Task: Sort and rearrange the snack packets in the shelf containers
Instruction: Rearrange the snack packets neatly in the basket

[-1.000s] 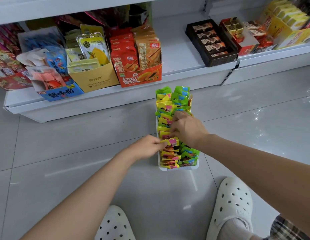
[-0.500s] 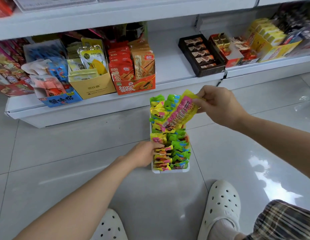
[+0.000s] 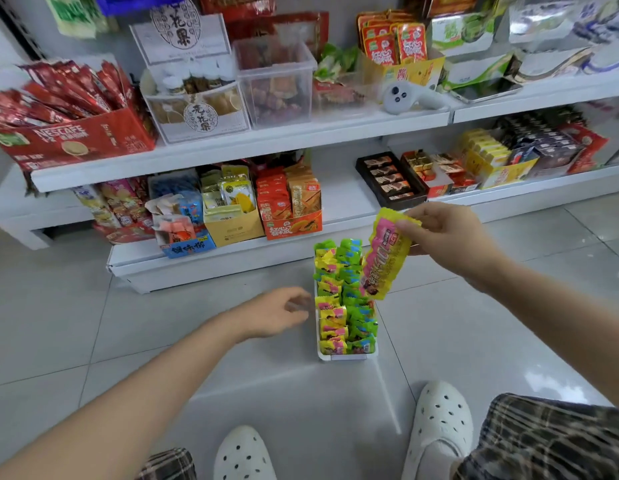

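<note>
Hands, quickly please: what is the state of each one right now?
Left hand: open, holding nothing, beside the white tray on the floor.
Right hand: closed, pinching a yellow-and-pink snack packet above the tray.

Bright, even indoor light from overhead; the glossy floor tiles (image 3: 474, 341) carry pale glare patches at the right; soft shadows lie under the shelves (image 3: 231, 152); wide-angle bending curves the shelf lines toward the edges; the left hand (image 3: 273, 315) shows motion blur at its fingertips; upper-right packets look smeared.
</note>
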Available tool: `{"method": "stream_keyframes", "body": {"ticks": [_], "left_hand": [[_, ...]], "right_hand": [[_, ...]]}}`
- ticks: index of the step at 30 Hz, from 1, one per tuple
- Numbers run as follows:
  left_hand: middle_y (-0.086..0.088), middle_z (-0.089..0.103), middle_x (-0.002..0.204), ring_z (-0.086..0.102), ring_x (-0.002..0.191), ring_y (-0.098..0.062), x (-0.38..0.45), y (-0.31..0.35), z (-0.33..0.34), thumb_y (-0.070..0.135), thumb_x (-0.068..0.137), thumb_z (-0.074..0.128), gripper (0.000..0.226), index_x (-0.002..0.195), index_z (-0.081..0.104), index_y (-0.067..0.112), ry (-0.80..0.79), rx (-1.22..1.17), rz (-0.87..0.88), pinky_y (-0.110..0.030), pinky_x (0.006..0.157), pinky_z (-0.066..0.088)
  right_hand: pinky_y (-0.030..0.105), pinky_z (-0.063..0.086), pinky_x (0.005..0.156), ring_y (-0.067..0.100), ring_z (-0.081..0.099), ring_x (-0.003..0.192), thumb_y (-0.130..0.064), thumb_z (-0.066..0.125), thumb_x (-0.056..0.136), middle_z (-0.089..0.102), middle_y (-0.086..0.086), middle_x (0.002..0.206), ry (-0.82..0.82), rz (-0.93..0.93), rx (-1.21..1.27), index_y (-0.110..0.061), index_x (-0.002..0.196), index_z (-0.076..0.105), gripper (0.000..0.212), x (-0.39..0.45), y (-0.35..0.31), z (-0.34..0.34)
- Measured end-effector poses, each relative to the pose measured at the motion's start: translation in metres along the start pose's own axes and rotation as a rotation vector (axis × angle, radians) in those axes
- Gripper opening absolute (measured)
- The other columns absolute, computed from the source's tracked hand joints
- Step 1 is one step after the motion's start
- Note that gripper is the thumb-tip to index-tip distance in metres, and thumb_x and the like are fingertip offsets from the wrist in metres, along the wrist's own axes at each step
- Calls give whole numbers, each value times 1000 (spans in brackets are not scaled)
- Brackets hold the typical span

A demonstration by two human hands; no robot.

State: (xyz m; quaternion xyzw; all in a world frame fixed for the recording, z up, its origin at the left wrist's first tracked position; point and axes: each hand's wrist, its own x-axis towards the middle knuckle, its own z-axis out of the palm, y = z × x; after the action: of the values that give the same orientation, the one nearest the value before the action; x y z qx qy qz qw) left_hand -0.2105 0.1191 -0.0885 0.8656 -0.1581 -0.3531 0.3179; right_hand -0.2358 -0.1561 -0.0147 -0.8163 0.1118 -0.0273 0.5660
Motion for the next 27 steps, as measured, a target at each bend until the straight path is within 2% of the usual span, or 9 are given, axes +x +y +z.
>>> {"method": "stream_keyframes", "body": {"ticks": [3,6,8,11,16,20,23,27], "left_hand": [[11,52,138,50,123,-3,-31,21,-3,31,97,57,43,138,47,28,149,-336,52,-23,98,41],[13,58,133,54,123,-3,-47,35,5,36,85,69,48,129,51,36,56,-535,127,-28,106,42],[6,67,124,62,115,-9,-49,41,12,19,85,72,47,126,53,28,-36,-620,161,-24,97,49],[-5,70,117,67,106,-17,-48,43,26,-2,84,69,45,125,57,12,7,-710,164,-24,86,53],[-7,75,104,72,90,-16,-45,48,40,2,85,68,24,109,68,6,158,-959,68,-22,67,55],[-8,76,94,71,81,-15,-42,54,43,4,80,73,19,98,66,6,341,-1113,-13,-29,73,57],[-7,75,89,71,78,-15,-49,62,43,-10,79,68,23,94,58,5,322,-1179,50,-24,63,57],[-9,74,89,71,78,-17,-55,66,38,-19,78,63,30,86,49,6,288,-1201,106,-23,60,56]], "right_hand": [[35,61,77,19,74,77,-17,67,90,76,8,81,-34,29,134,-5,96,68,13,-14,-14,11],[41,60,82,25,73,79,-18,68,89,75,14,84,-55,78,247,0,98,67,20,-21,-17,26],[44,59,83,28,73,82,-18,70,88,75,15,86,-67,83,241,2,98,67,23,-19,-22,33],[42,60,79,27,73,81,-17,70,87,75,12,83,-73,52,230,-1,90,67,17,-17,-30,36],[40,61,72,24,74,74,-19,72,86,75,8,77,60,50,143,-6,84,66,14,-10,-27,27],[34,62,64,21,74,70,-16,72,87,75,11,78,132,76,139,-3,84,65,15,-8,-25,19],[29,60,59,20,73,67,-15,72,87,74,13,79,177,117,157,-1,84,66,16,-6,-23,12],[24,58,56,17,73,66,-17,72,87,74,12,80,182,173,183,-2,85,67,16,-6,-22,6]]}}
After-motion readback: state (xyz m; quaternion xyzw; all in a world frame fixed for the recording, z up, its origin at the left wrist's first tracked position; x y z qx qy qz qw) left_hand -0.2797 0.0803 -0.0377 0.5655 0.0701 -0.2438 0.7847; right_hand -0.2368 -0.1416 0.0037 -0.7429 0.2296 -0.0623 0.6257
